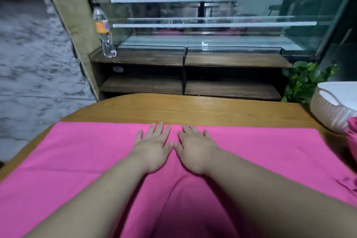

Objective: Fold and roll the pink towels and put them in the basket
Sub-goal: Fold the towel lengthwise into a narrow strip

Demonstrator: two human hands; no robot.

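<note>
Closest in, saw two bare forearms reaching forward over the near part of a pink towel (77, 150). Found the left grip (152, 150) and the right grip (195, 150) lying palm down on that towel, side by side, thumbs almost touching. Found both released: fingers straight and a little spread, curled round nothing, pinching nothing. Could not tell whether pressing or only resting.

Saw the towel spread flat under both grips, running far out to the left of the left grip and far out to the right of the right grip. Placed its far edge just beyond the fingertips (160, 124). Noted one soft curved crease in the cloth between the forearms, nearer than the grips.

Past that far edge, noted a bare strip of wooden tabletop (193, 110). Far to the right of the right grip, spotted a white woven basket (328, 114) standing on the tabletop, cut off by the picture's edge and well apart from both grips. Just beside the basket, on its near side, made out a second pink towel (352, 135), bunched up; could not tell whether touching the basket.

Farther out, ahead of both grips, saw dark wooden shelves (139, 60) beneath a glass display case (212, 15). Ahead and to the left of the left grip, saw a clear bottle (102, 29) with an orange label standing upright on the top shelf. Ahead and to the right of the right grip, saw a leafy green plant (305, 81) behind the basket. Well left of the left grip, off the tabletop, noted a grey mottled floor (29, 63).
</note>
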